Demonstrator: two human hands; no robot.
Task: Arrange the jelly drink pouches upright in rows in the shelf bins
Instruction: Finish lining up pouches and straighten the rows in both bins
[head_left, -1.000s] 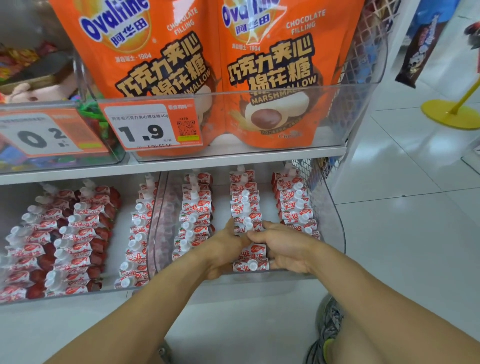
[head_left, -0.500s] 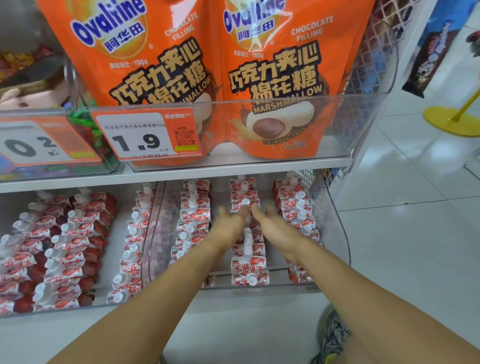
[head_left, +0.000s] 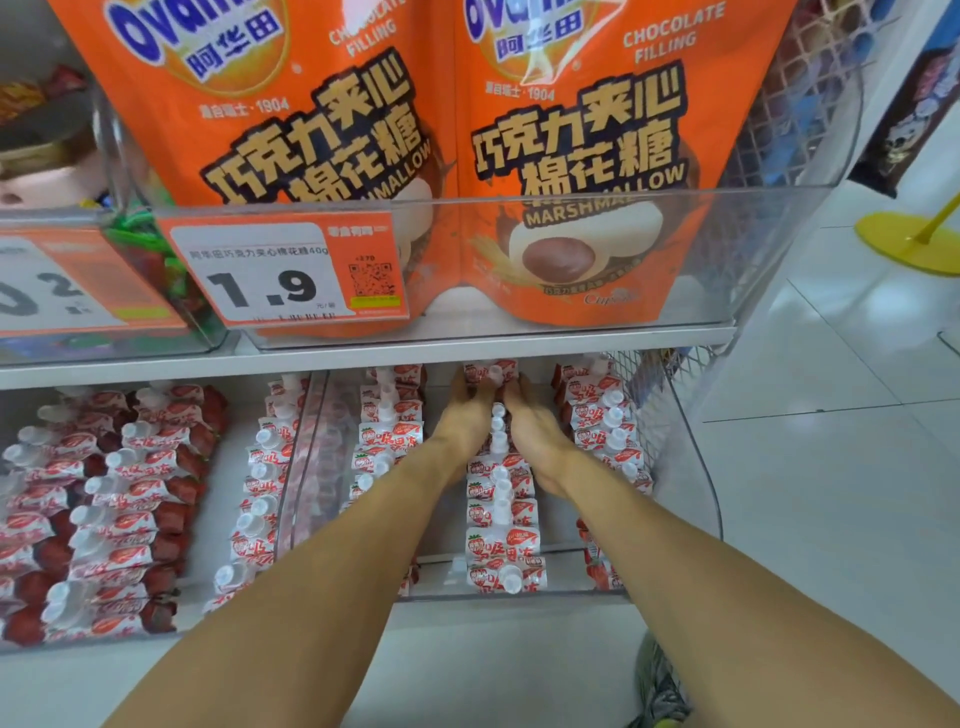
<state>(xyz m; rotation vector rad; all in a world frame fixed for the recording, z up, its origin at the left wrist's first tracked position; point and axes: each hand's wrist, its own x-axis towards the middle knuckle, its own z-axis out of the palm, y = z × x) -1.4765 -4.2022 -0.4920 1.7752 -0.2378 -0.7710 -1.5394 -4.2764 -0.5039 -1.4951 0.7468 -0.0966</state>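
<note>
Red-and-white jelly drink pouches with white caps stand in three rows inside a clear bin (head_left: 696, 519) on the lower shelf. My left hand (head_left: 465, 415) and my right hand (head_left: 532, 421) reach deep into the bin on either side of the middle row (head_left: 501, 519), palms pressed against its rear pouches. Fingertips of both hands touch the rearmost pouch (head_left: 491, 373) under the shelf edge. The left row (head_left: 389, 431) and right row (head_left: 605, 421) stand beside my wrists. Neither hand clearly encloses a pouch.
A neighbouring bin on the left holds more pouches (head_left: 104, 499) and a single row (head_left: 260, 483). Above, a clear bin (head_left: 571, 312) holds orange Ovaltine marshmallow bags with a 1.9 price tag (head_left: 283, 270). White tiled floor and a yellow stand base (head_left: 909, 244) lie to the right.
Both hands have slid from the front of the middle row toward the back of the bin, along its two sides. The camera has moved closer to the shelf.
</note>
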